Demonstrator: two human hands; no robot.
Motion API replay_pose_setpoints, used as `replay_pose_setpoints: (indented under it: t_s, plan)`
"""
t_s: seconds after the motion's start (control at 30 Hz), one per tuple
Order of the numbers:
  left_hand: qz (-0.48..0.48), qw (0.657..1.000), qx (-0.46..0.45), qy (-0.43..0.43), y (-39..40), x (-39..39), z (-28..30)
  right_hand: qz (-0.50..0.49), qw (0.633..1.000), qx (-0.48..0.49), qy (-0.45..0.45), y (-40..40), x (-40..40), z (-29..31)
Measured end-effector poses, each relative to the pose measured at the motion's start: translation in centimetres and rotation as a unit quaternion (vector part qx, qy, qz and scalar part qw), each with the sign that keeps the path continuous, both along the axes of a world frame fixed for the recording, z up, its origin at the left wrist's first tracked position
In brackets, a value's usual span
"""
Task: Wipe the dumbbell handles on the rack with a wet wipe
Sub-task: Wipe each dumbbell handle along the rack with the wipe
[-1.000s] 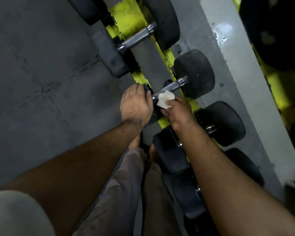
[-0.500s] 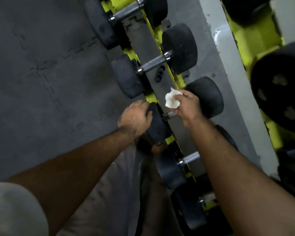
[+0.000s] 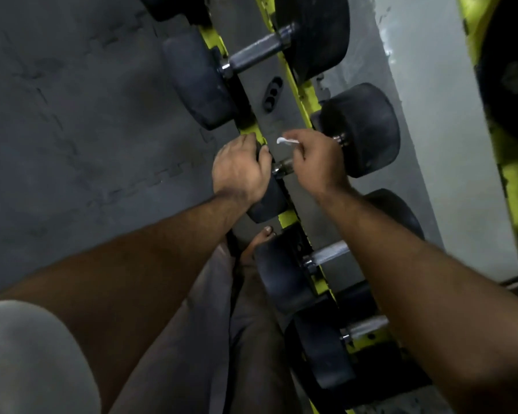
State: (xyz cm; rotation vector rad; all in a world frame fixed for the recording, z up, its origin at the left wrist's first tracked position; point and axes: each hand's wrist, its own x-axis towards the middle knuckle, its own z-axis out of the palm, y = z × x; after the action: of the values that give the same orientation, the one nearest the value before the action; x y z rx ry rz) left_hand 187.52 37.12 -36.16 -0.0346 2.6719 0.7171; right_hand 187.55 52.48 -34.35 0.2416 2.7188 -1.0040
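Dim gym, grey rubber floor; yellow rack runs up the frame. My left hand curls over the near head of the dumbbell, steadying it. My right hand wraps the handle, pinching the wet wipe. Risk: the weight could roll if my left grip slackens. Handle mostly hidden under my fingers; can't tell whether the wipe touches the metal.

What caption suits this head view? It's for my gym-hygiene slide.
Right hand wipes a racked dumbbell handle with a wet wipe; left hand steadies its weight.
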Motion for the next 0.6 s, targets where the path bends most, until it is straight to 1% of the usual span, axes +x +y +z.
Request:
replay_pose_setpoints:
  t_s: [0.07,0.17,0.33,0.4,0.5,0.53,0.6]
  plan:
    - [0.012,1.000,0.002,0.027,-0.1,0.3,-0.5,0.073,0.997,0.039,0.003,0.2,0.4,-1.4]
    - [0.018,0.998,0.012,0.053,0.0,0.6,-1.0,0.190,0.976,0.102,0.018,0.5,2.0,-2.8]
    - [0.017,0.998,0.004,0.060,0.1,0.5,-1.0,0.290,0.941,0.172,0.034,1.5,4.2,-3.7]
    - [0.012,0.998,0.001,0.054,0.1,0.5,-1.1,0.280,0.935,0.215,0.027,2.7,4.0,-3.9]
    - [0.008,0.999,-0.002,0.051,0.1,0.5,-1.1,0.164,0.952,0.259,0.019,3.1,3.3,-3.8]
    - [0.008,0.999,-0.004,0.051,0.1,0.5,-1.1,0.146,0.955,0.258,0.020,2.4,3.6,-3.9]
    - [0.005,0.999,-0.003,0.053,0.2,0.5,-0.9,0.176,0.958,0.224,0.027,1.0,4.8,-4.1]
